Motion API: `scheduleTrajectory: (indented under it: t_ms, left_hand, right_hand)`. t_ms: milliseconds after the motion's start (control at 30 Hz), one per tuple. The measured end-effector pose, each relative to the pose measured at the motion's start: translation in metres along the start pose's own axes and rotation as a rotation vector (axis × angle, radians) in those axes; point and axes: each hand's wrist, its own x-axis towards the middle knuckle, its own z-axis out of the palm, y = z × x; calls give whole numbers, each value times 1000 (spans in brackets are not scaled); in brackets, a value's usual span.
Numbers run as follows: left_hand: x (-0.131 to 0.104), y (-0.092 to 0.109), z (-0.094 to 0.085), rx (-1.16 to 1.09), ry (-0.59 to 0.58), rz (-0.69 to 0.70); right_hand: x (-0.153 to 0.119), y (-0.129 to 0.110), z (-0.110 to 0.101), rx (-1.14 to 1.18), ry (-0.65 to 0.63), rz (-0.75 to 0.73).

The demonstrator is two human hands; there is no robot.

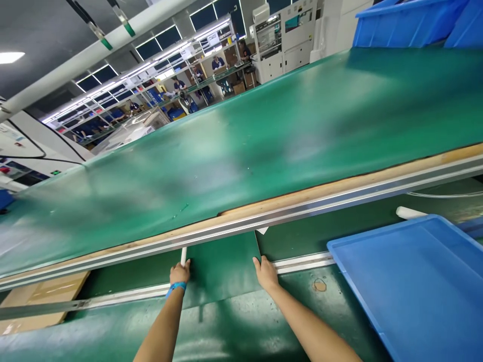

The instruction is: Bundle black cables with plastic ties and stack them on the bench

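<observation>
A flat green board or sheet (222,271) lies across the lower shelf, its far part under the edge of the upper green surface. My left hand (180,273), with a blue band at the wrist, is closed at the sheet's left edge, beside a short white tube (183,256). On the right edge, my right hand (266,272) grips the sheet with the thumb on top. A small white piece (262,230) shows just past the sheet's far right corner.
The long green tabletop (241,151) with a wood and metal edge spans the view. A blue tray (418,281) is at the right, blue bins (407,25) at the upper right. Cardboard (45,299) lies at the left. Several people sit at a far bench.
</observation>
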Motion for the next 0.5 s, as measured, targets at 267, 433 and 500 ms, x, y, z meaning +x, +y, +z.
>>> scheduleTrajectory:
  t_ms: [267, 433, 500]
  left_hand:
    - [-36, 52, 48, -42, 77, 172]
    - [-54, 80, 59, -72, 83, 232]
    - [-61, 90, 61, -85, 73, 243]
  right_hand:
    - [-31, 21, -44, -67, 65, -317]
    - [-141, 92, -63, 32, 325, -369]
    - [-199, 146, -67, 59, 457, -279]
